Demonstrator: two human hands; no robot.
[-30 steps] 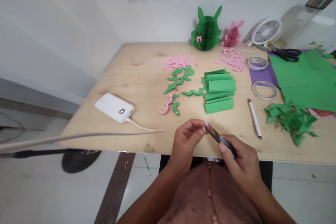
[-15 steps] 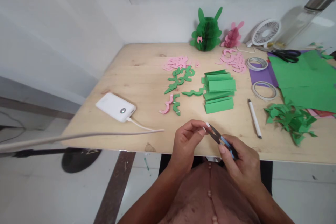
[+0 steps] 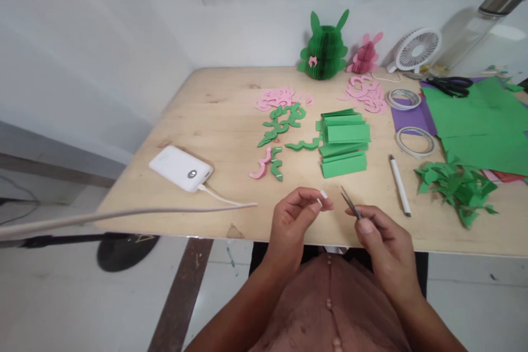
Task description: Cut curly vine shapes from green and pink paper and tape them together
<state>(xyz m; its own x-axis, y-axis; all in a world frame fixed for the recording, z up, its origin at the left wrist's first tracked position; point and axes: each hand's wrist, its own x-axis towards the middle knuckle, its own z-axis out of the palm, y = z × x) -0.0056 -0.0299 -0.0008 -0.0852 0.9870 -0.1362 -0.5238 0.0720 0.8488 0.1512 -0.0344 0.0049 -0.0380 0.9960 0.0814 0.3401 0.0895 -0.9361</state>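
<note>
My left hand point(image 3: 291, 223) is just over the table's front edge, fingers curled and thumb near the index finger. A small white piece of tape point(image 3: 324, 194) sits at the index fingertip, and a second white bit point(image 3: 319, 202) shows at the thumb tip. To its right, my right hand point(image 3: 385, 239) grips small dark scissors point(image 3: 350, 202), their thin blades slightly apart and clear of the left hand. Past the hands lie a folded green paper strip point(image 3: 344, 146), wavy green cut-outs point(image 3: 284, 124), and a pink curved piece point(image 3: 262, 164) beside a green one point(image 3: 276, 165).
A green paper rabbit point(image 3: 325, 55) and a pink one point(image 3: 365, 58) stand by the wall. Tape rolls point(image 3: 416, 141), a white pen point(image 3: 400, 186), green scraps point(image 3: 457, 187) and green sheets point(image 3: 482, 121) lie right. A white power bank point(image 3: 181, 169) with cable lies left.
My right hand has drawn the scissors back to the right, away from the left fingertips, and turned them. White tape now shows at the left index fingertip; the left hand barely moved.
</note>
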